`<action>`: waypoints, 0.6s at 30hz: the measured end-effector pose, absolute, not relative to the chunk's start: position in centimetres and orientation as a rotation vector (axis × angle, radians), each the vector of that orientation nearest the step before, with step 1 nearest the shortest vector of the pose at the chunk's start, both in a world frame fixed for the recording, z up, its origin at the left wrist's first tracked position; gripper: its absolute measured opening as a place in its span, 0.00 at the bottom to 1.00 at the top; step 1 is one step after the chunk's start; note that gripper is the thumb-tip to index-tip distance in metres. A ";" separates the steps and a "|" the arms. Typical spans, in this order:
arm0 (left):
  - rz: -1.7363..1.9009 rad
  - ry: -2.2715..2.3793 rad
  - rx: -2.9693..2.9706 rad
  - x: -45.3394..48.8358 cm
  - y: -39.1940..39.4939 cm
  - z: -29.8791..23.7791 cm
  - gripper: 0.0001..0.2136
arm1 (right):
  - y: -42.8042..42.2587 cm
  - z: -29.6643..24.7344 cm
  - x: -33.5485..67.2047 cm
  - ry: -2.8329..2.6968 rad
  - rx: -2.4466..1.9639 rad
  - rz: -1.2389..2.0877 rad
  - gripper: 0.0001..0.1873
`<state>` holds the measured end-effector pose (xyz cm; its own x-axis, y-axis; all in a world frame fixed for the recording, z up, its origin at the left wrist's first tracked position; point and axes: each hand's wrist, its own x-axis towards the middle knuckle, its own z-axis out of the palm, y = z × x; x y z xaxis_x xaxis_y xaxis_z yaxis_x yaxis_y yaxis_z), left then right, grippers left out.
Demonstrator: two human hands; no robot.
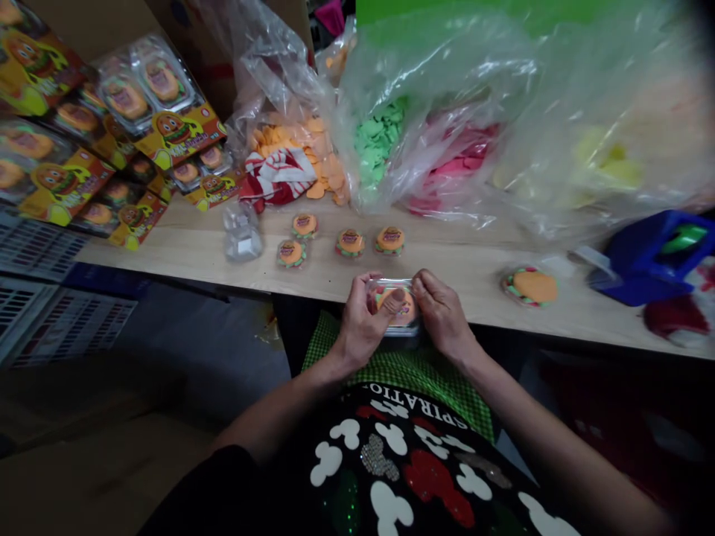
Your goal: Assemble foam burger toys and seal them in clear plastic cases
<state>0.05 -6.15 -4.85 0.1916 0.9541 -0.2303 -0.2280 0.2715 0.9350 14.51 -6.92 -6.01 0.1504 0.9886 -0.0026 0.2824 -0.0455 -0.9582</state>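
Note:
Between both hands, at the table's front edge, is a clear plastic box (401,327) with an orange-topped toy burger (403,311) inside. My left hand (364,320) grips the box from the left, its thumb lying over the top. At the right corner, my right hand (442,309) is closed with its fingers pinched on the box's rim. Just beyond the hands stand two small burgers, one (389,240) and another (350,242). Two more, one upper (304,225) and one lower (291,254), sit to their left.
Boxed burger packs (173,134) are stacked at the far left. Clear bags hold orange pieces (324,160), green pieces (380,141) and pink pieces (463,160) along the back. Clear empty packs (242,234), a loose burger (529,286) and a blue tape dispenser (648,260) lie on the table (447,275).

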 end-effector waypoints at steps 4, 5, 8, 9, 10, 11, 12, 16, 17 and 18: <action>1.155 1.055 0.921 0.5 -5.2 -4.8 0.25 | -7.5 -5.6 13.6 -1.220 -1.478 0.967 0.22; 1.191 1.058 0.905 0.7 -5.0 -4.9 0.24 | -7.7 -5.5 13.5 -1.217 -1.474 0.984 0.22; 1.297 1.074 0.867 1.2 -4.7 -5.1 0.23 | -8.3 -5.5 13.4 -1.243 -1.459 1.063 0.22; 1.325 1.084 0.863 1.3 -4.7 -5.1 0.23 | -8.4 -5.5 13.5 -1.245 -1.461 1.069 0.22; 1.346 1.094 0.866 1.4 -4.6 -5.0 0.23 | -8.5 -5.6 13.5 -1.245 -1.464 1.060 0.23; 1.358 1.100 0.872 1.5 -4.6 -4.9 0.23 | -8.5 -5.7 13.5 -1.240 -1.466 1.039 0.23; 1.361 1.101 0.876 1.6 -4.6 -4.8 0.23 | -8.4 -5.8 13.5 -1.232 -1.464 1.007 0.23; 1.348 1.081 0.830 1.8 -4.5 -4.5 0.23 | -8.6 -6.1 12.7 -1.183 -1.448 0.956 0.23; 1.349 1.074 0.810 1.8 -4.5 -4.4 0.23 | -8.7 -6.1 12.4 -1.172 -1.445 0.963 0.22; 1.356 1.067 0.788 1.9 -4.5 -4.4 0.22 | -8.8 -6.1 12.1 -1.167 -1.437 0.971 0.22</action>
